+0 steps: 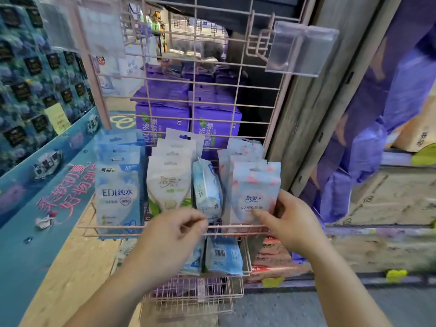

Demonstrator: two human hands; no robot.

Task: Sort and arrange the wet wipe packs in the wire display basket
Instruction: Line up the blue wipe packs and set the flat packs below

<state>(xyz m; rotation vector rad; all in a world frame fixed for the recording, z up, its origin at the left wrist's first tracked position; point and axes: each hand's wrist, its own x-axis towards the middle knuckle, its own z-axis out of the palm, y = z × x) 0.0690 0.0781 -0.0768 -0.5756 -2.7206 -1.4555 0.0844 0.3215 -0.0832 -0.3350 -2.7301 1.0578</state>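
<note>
A pink wire basket (151, 226) is hanging on a pink wire rack (212, 95). Rows of wet wipe packs are standing up inside it. The blue packs (119, 192) are standing at the left end of the basket. The white and green packs (168, 185) are standing just beside them. A light blue pack (207, 187) is standing turned sideways in the middle. The pink flower packs (254, 190) are standing at the right end.

The right hand (291, 223) is holding the front pink flower pack, with the thumb on its face and the fingers around its right edge. The left hand (174, 234) is sitting at the front rail of the basket, with thumb and fingers pinched close together. I cannot tell if it is holding anything.

More blue packs (223, 254) are lying in a lower basket (246, 260) under the hands. Purple boxes (212, 123) are sitting behind the rack.
</note>
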